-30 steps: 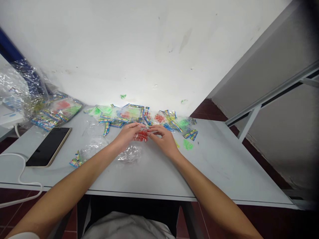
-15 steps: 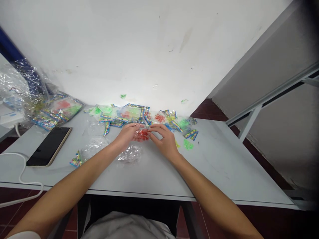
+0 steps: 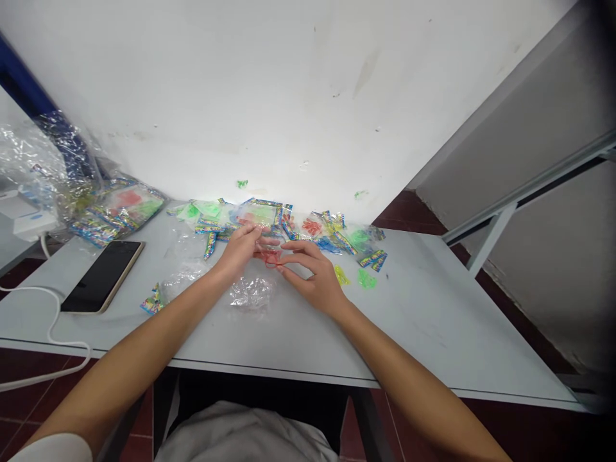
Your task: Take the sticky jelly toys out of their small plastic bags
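My left hand (image 3: pixel 241 246) and my right hand (image 3: pixel 310 272) meet over the middle of a grey table (image 3: pixel 423 321). Both pinch a small red soft toy (image 3: pixel 271 256) in a thin clear wrapper, held between their fingertips just above the tabletop. A crumpled clear plastic bag (image 3: pixel 250 292) lies right below my hands. Behind them a row of small packets (image 3: pixel 269 215) with colourful printed headers holds green and red toys.
A dark phone (image 3: pixel 103 276) lies at the left, with a white cable (image 3: pixel 52 327) curling off the front edge. Shiny plastic bags and more packets (image 3: pixel 115 208) pile at the far left. Loose green pieces (image 3: pixel 366 278) lie right of my hands. A white wall stands behind.
My hands have lifted slightly and drawn apart a little, and the red toy now looks stretched thin between the fingertips. The view has shifted a little.
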Available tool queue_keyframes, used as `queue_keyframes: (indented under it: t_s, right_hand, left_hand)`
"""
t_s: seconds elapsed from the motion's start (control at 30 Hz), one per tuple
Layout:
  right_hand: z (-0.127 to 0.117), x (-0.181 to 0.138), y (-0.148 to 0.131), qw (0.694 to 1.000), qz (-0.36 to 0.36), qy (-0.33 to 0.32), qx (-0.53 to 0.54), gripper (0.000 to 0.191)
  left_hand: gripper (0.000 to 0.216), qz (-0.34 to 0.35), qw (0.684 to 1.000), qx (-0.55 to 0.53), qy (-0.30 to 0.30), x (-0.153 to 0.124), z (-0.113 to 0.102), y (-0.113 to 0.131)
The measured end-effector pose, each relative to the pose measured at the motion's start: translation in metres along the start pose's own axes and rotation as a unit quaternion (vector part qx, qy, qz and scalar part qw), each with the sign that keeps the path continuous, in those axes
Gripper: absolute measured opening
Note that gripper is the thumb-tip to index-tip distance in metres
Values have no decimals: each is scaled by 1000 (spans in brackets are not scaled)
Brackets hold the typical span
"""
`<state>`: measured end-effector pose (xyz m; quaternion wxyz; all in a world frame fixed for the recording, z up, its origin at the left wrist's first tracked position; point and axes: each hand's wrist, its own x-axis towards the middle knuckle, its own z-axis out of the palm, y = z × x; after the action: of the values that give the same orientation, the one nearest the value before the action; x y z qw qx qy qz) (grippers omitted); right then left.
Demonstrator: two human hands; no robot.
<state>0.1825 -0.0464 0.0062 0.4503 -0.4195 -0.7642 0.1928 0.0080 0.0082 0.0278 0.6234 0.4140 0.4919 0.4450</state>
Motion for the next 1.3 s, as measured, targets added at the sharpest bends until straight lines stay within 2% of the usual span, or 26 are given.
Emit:
queue_keyframes:
  t_s: [0.17, 0.3, 0.33, 0.4, 0.47, 0.53, 0.6, 0.7, 0.83, 0.93, 1.07, 1.17, 1.23, 1.3]
  right_hand:
    - [-14, 6, -13, 990, 50, 21, 131, 8]
    - [-37, 10, -20, 985, 55, -38, 161, 16]
    - [-44, 10, -20, 986, 61, -47, 148, 17]
    - [-57, 11, -15, 992, 80, -24, 92, 17]
    - [-70, 11, -6, 993, 106, 5, 45, 15]
    - [-80, 10, 6, 991, 130, 15, 15, 16]
    - [-87, 9, 16, 988, 151, -15, 0, 18]
    - [-95, 8, 25, 983, 168, -67, -21, 21]
    - [-98, 7, 27, 978, 189, -86, -34, 19]
    - [-92, 8, 23, 967, 202, -155, 8, 20]
    - [-80, 11, 16, 943, 199, -252, 90, 20]
    - [-75, 12, 20, 916, 214, -304, 147, 21]
    - [-72, 12, 27, 906, 226, -320, 159, 22]
    - [-71, 11, 34, 906, 241, -310, 157, 23]
  left_hand:
    - [19, 70, 996, -10, 58, 2, -6, 12]
    - [25, 166, 981, -2, 103, 0, -22, 27]
    - [27, 166, 982, 22, 88, -1, -28, 31]
    - [29, 127, 988, 83, 17, -3, -38, 37]
    - [28, 86, 977, 174, -88, -5, -46, 41]
    - [34, 43, 944, 261, -199, -9, -51, 42]
    - [38, -16, 904, 314, -289, -14, -50, 40]
    - [32, -64, 861, 364, -348, -19, -44, 32]
    - [14, -41, 843, 423, -330, -16, -38, 18]
    - [8, -8, 829, 466, -309, -11, -39, 8]
    - [12, 34, 798, 531, -281, -6, -42, 2]
    - [17, 39, 769, 570, -286, -6, -42, 1]
    - [20, 36, 756, 586, -288, -7, -40, 2]
    - [21, 39, 748, 598, -284, -8, -39, 3]
